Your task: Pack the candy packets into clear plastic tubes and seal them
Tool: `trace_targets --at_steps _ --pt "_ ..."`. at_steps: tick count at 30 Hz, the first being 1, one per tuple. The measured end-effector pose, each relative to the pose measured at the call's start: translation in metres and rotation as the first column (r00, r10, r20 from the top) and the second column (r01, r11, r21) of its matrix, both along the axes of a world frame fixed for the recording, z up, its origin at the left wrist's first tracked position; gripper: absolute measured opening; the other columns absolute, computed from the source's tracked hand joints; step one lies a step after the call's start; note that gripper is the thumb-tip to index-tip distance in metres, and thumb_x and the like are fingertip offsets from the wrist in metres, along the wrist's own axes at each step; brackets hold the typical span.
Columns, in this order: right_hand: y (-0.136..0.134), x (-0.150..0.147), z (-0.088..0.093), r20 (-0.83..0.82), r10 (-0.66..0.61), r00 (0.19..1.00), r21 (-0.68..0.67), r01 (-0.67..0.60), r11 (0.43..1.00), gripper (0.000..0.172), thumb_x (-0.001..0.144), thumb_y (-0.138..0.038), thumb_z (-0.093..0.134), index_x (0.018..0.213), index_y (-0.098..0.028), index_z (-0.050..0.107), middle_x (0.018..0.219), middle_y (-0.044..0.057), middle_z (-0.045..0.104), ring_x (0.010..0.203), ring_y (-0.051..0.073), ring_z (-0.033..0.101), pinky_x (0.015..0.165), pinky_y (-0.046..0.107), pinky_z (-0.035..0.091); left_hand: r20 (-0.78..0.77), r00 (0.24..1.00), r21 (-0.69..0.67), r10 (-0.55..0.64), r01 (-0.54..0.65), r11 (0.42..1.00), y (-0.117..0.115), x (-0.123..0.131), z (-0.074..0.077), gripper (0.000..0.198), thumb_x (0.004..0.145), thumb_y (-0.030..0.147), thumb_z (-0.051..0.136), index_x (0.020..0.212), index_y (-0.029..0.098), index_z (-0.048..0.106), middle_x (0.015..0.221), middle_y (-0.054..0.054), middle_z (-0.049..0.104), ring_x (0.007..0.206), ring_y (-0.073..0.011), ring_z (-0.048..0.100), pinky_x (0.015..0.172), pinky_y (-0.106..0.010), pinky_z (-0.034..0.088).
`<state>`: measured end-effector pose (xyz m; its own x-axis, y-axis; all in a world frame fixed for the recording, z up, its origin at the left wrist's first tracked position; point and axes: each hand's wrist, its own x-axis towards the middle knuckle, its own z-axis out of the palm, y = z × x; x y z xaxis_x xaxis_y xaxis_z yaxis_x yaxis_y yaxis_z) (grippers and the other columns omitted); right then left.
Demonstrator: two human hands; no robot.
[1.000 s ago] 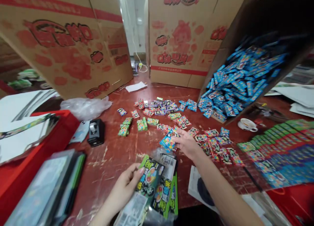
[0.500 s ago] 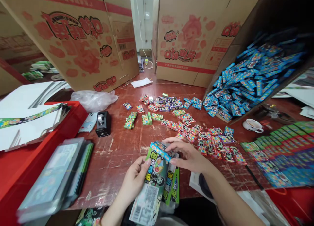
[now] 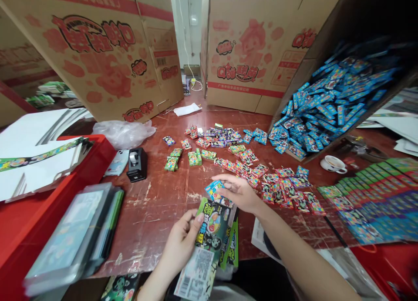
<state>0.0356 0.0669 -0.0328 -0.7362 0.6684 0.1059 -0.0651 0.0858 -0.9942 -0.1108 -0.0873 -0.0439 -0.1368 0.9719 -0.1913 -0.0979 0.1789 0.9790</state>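
My left hand grips a green and black printed bag by its left edge, low in the middle of the view. More flat bags of the same print lie under it. My right hand pinches a small blue candy packet right at the top of the bag. Behind my right hand, small candy packets in red, green, purple and blue lie scattered over the red-brown table.
A tipped cardboard box spills blue packets at the right. Big printed cartons stand behind. A tape dispenser, a phone and a clear plastic bag sit left of centre. Red crate at left; packet rows and a white cup at right.
My right hand picked a blue packet off the table and brought it back to the top of the bag held in my left hand. The camera view lifted slightly.
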Motion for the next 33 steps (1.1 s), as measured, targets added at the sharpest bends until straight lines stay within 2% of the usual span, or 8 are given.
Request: trace_targets --at_steps 4,8,13,17,23,25,29,33 --pt "0.0 0.001 0.008 0.145 0.075 0.987 0.21 -0.105 0.972 0.026 0.086 -0.03 0.055 0.108 -0.021 0.065 0.104 0.005 0.067 0.092 0.019 0.062 0.084 0.034 0.048 -0.011 0.999 -0.018 0.048 -0.048 0.999 0.001 0.007 -0.004 0.035 0.085 0.048 0.051 0.092 0.015 0.061 0.076 -0.002 0.069 0.068 -0.0166 0.06 0.063 -0.025 0.045" --pt "0.0 -0.006 0.012 0.19 0.061 0.98 0.378 -0.13 0.917 0.034 0.089 -0.023 0.048 0.121 -0.022 0.057 0.104 0.006 0.066 0.095 0.019 0.06 0.087 0.035 0.046 0.022 0.993 -0.025 0.112 -0.111 0.993 0.0 0.01 -0.009 0.034 0.085 0.049 0.051 0.088 0.016 0.06 0.074 -0.001 0.068 0.066 -0.0159 0.06 0.061 -0.024 0.044" --pt "0.003 -0.017 0.012 0.216 0.051 0.975 0.314 -0.119 0.942 0.029 0.088 -0.023 0.049 0.115 -0.02 0.059 0.086 0.002 0.066 0.066 0.013 0.058 0.063 0.026 0.048 0.035 0.987 -0.022 0.156 -0.155 0.988 -0.006 0.01 -0.012 0.031 0.085 0.047 0.051 0.086 0.017 0.059 0.075 -0.001 0.068 0.062 -0.014 0.059 0.06 -0.024 0.044" --pt "-0.001 -0.023 0.007 0.198 0.19 0.962 0.308 -0.245 0.919 0.025 0.087 -0.027 0.053 0.107 -0.019 0.067 0.096 0.005 0.067 0.085 0.017 0.062 0.075 0.028 0.049 0.059 0.982 -0.019 0.179 -0.179 0.984 -0.012 0.011 -0.018 0.03 0.086 0.046 0.05 0.088 0.017 0.058 0.079 -0.002 0.069 0.069 -0.0161 0.062 0.065 -0.025 0.045" --pt "-0.031 -0.027 -0.029 0.035 -0.035 0.999 0.146 0.03 0.989 0.021 0.075 -0.032 0.071 0.094 -0.023 0.07 0.096 0.005 0.068 0.092 0.02 0.063 0.084 0.035 0.049 0.146 0.934 -0.032 0.325 -0.324 0.946 -0.026 0.008 -0.03 0.023 0.087 0.042 0.051 0.086 0.019 0.052 0.081 -0.002 0.069 0.069 -0.0143 0.062 0.065 -0.025 0.047" --pt "-0.046 -0.028 -0.042 -0.044 -0.036 0.998 0.127 0.041 0.991 0.02 0.075 -0.03 0.072 0.094 -0.025 0.07 0.102 0.005 0.066 0.1 0.021 0.06 0.092 0.037 0.046 0.19 0.918 -0.015 0.349 -0.352 0.936 -0.033 0.008 -0.033 0.023 0.087 0.039 0.054 0.102 0.022 0.047 0.088 -0.002 0.069 0.071 -0.0142 0.063 0.066 -0.026 0.048" --pt "-0.074 -0.032 -0.058 -0.042 -0.023 0.999 0.056 0.025 0.998 0.02 0.077 -0.027 0.07 0.097 -0.026 0.07 0.114 0.007 0.058 0.112 0.023 0.054 0.097 0.041 0.043 0.124 0.913 0.036 0.389 -0.396 0.917 -0.047 0.007 -0.039 0.057 0.087 0.033 0.055 0.134 0.031 0.022 0.115 -0.005 0.062 0.099 -0.0168 0.061 0.085 -0.031 0.048" --pt "-0.092 -0.035 -0.063 -0.033 -0.041 0.999 0.057 0.042 0.997 0.011 0.081 -0.026 0.065 0.091 -0.026 0.071 0.122 0.007 0.053 0.108 0.022 0.056 0.095 0.041 0.045 -0.034 0.924 0.076 0.381 -0.377 0.923 -0.059 0.001 -0.047 0.035 0.087 0.031 0.054 0.12 0.027 0.04 0.109 -0.004 0.06 0.101 -0.0161 0.057 0.086 -0.028 0.047"
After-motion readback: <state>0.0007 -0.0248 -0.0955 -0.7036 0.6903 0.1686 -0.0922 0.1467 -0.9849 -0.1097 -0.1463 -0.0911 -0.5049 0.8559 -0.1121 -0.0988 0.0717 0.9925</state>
